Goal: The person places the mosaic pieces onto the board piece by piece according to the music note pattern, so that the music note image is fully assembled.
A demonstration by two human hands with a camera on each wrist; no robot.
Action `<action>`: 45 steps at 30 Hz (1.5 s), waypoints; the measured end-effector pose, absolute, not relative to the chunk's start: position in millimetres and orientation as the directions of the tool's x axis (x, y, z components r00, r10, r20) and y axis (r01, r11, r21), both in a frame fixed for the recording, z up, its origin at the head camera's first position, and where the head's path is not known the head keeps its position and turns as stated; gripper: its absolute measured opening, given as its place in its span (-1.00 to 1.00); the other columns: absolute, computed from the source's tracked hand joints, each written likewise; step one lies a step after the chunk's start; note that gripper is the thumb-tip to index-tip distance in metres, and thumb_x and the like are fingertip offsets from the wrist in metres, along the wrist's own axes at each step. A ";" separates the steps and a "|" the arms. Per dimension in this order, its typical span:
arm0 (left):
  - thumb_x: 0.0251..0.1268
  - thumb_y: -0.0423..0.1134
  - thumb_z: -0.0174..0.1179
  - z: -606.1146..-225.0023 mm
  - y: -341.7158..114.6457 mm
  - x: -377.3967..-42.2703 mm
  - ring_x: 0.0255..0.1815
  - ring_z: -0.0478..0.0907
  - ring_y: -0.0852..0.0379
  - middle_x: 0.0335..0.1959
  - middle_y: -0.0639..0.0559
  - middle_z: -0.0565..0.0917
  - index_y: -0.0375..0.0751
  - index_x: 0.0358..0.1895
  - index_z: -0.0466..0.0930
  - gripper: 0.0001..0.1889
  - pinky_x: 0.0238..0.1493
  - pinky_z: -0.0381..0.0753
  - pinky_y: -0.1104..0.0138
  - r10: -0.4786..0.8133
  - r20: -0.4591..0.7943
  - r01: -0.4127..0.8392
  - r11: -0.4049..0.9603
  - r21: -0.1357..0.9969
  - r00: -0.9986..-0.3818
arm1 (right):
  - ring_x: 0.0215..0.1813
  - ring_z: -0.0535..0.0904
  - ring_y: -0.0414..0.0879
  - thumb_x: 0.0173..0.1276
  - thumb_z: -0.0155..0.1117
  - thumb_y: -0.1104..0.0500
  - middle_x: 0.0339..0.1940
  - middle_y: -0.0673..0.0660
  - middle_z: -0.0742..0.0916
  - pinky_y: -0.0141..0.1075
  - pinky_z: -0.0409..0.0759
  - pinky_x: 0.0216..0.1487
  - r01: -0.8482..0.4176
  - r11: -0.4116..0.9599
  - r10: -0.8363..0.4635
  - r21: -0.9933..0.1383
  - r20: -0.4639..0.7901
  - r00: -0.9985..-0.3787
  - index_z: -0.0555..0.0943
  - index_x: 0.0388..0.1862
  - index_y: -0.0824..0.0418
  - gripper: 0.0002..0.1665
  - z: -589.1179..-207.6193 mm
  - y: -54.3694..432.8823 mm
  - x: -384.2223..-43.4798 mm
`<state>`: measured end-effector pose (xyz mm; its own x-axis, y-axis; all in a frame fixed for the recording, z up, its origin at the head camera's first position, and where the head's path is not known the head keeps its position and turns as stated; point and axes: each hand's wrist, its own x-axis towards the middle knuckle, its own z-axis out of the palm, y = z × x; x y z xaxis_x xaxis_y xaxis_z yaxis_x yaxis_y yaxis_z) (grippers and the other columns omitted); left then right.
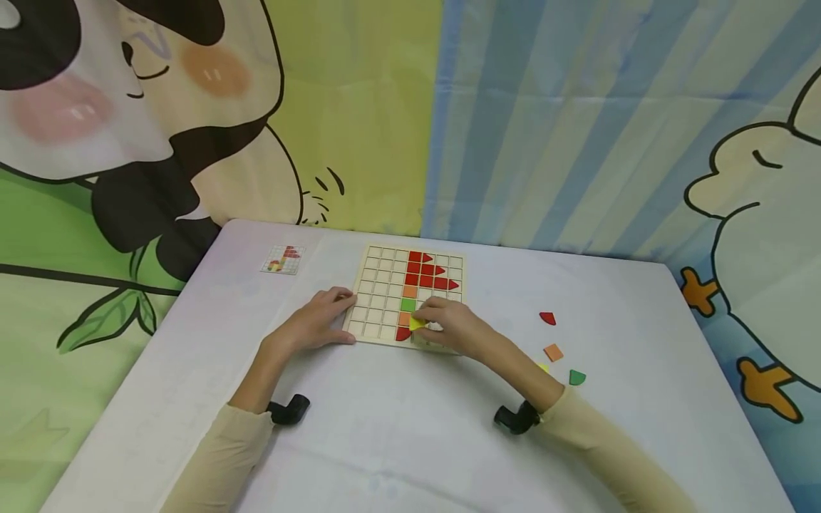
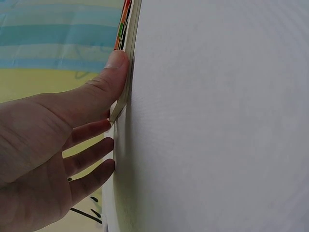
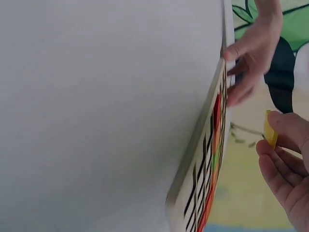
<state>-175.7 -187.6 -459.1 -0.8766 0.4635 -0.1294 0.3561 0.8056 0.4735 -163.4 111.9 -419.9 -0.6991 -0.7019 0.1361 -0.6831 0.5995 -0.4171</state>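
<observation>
A wooden grid board (image 1: pixel 378 303) lies on the table, with red, orange and green pieces set in some of its squares. My right hand (image 1: pixel 457 328) pinches a small yellow piece (image 1: pixel 417 323) between thumb and fingers over the board's lower part. The right wrist view shows the yellow piece (image 3: pixel 270 129) held on edge, raised off the grid. With loosely extended fingers, my left hand (image 1: pixel 317 319) rests against the board's left side. Its thumb (image 2: pixel 113 67) touches the edge near the lower left corner. A red piece (image 1: pixel 403 333) sits in the bottom row beside the yellow one.
On the table to the right lie a red piece (image 1: pixel 548 318), an orange square (image 1: pixel 553 353), a green piece (image 1: pixel 577 377) and a yellow piece (image 1: pixel 543 368) partly hidden by the right forearm. A small pattern card (image 1: pixel 284 260) lies at the upper left. Printed curtains hang behind.
</observation>
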 end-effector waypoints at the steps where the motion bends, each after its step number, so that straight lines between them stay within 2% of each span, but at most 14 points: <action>1: 0.07 0.06 0.38 -459.4 -187.2 -176.0 0.41 0.23 -0.15 0.43 -0.16 0.29 -0.25 0.46 0.23 -0.10 0.35 0.36 -0.05 0.465 -0.127 0.359 0.805 0.472 -0.876 | -0.14 0.65 -0.09 0.23 0.41 0.19 -0.14 0.09 0.73 -0.37 0.66 -0.14 -0.702 0.588 -0.718 -0.400 0.141 -0.682 0.72 -0.05 0.23 -0.70 -422.1 103.4 -165.8; 5: 0.09 0.06 0.38 -460.9 -183.6 -177.5 0.41 0.23 -0.15 0.43 -0.15 0.29 -0.24 0.45 0.24 -0.11 0.35 0.35 -0.04 0.479 -0.124 0.372 0.797 0.476 -0.869 | -0.23 0.63 -0.15 0.22 0.43 0.13 -0.25 0.05 0.74 -0.43 0.62 -0.19 -0.756 0.572 -0.758 -0.319 0.146 -0.636 0.76 -0.18 0.19 -0.78 -433.6 78.1 -172.7; 7: 0.09 0.07 0.38 -461.1 -182.2 -177.7 0.42 0.22 -0.15 0.43 -0.15 0.29 -0.23 0.45 0.24 -0.11 0.36 0.35 -0.04 0.482 -0.132 0.369 0.796 0.480 -0.866 | -0.30 0.57 -0.18 0.24 0.41 0.12 -0.33 0.03 0.72 -0.45 0.58 -0.25 -0.767 0.570 -0.769 -0.295 0.139 -0.624 0.76 -0.29 0.18 -0.85 -438.5 70.8 -174.0; 11: 0.08 0.08 0.37 -460.5 -182.2 -176.8 0.43 0.21 -0.15 0.44 -0.15 0.28 -0.22 0.45 0.25 -0.11 0.37 0.34 -0.05 0.473 -0.147 0.355 0.802 0.480 -0.869 | -0.40 0.44 -0.23 0.25 0.40 0.10 -0.44 -0.02 0.67 -0.47 0.45 -0.35 -0.770 0.579 -0.776 -0.267 0.112 -0.621 0.72 -0.42 0.14 -0.86 -443.2 62.9 -173.8; 20: 0.09 0.08 0.37 -455.8 -187.5 -174.0 0.42 0.22 -0.16 0.44 -0.15 0.28 -0.22 0.45 0.24 -0.12 0.35 0.35 -0.06 0.460 -0.145 0.348 0.811 0.471 -0.876 | -0.36 0.49 -0.24 0.26 0.39 0.05 -0.36 -0.03 0.70 -0.46 0.49 -0.30 -0.754 0.606 -0.776 -0.253 0.021 -0.631 0.71 -0.40 0.12 -0.84 -440.1 50.0 -177.4; 28: 0.09 0.06 0.38 -454.4 -192.2 -174.8 0.43 0.21 -0.16 0.45 -0.15 0.28 -0.23 0.46 0.24 -0.11 0.36 0.35 -0.06 0.443 -0.146 0.334 0.819 0.466 -0.884 | -0.29 0.56 -0.20 0.18 0.44 0.01 -0.30 -0.03 0.71 -0.39 0.57 -0.21 -0.747 0.610 -0.777 -0.266 -0.014 -0.629 0.73 -0.33 0.12 -0.79 -438.3 41.8 -184.0; 35: 0.09 0.05 0.39 -457.5 -190.6 -174.2 0.41 0.21 -0.14 0.43 -0.14 0.29 -0.22 0.45 0.25 -0.12 0.36 0.35 -0.05 0.455 -0.149 0.331 0.802 0.497 -0.878 | -0.21 0.49 -0.16 0.22 0.43 0.03 -0.27 -0.01 0.68 -0.43 0.49 -0.25 -0.745 0.609 -0.778 -0.270 -0.025 -0.627 0.74 -0.42 0.11 -0.83 -441.6 43.9 -182.2; 38: 0.08 0.06 0.39 -459.2 -189.2 -173.8 0.42 0.21 -0.13 0.44 -0.12 0.29 -0.20 0.45 0.25 -0.12 0.36 0.35 -0.04 0.451 -0.152 0.328 0.806 0.493 -0.879 | -0.14 0.49 -0.13 0.23 0.42 0.04 -0.18 0.02 0.69 -0.40 0.51 -0.19 -0.739 0.605 -0.784 -0.297 -0.061 -0.618 0.76 -0.29 0.11 -0.82 -437.7 50.6 -179.4; 41: 0.07 0.07 0.39 -459.4 -188.4 -173.7 0.42 0.22 -0.12 0.44 -0.12 0.30 -0.20 0.45 0.25 -0.11 0.37 0.35 -0.04 0.447 -0.145 0.331 0.811 0.483 -0.883 | 0.02 0.52 -0.08 0.27 0.39 0.03 -0.02 0.06 0.70 -0.31 0.57 0.00 -0.731 0.605 -0.784 -0.317 -0.072 -0.617 0.72 -0.03 0.14 -0.66 -431.2 64.0 -176.4; 45: 0.08 0.06 0.39 -458.6 -188.8 -174.5 0.41 0.23 -0.14 0.43 -0.14 0.30 -0.23 0.45 0.24 -0.11 0.36 0.35 -0.04 0.454 -0.133 0.345 0.808 0.477 -0.881 | 0.20 0.51 -0.03 0.30 0.35 0.04 0.14 0.09 0.67 -0.21 0.56 0.20 -0.700 0.624 -0.752 -0.347 -0.022 -0.659 0.61 0.19 0.18 -0.50 -420.5 93.9 -167.2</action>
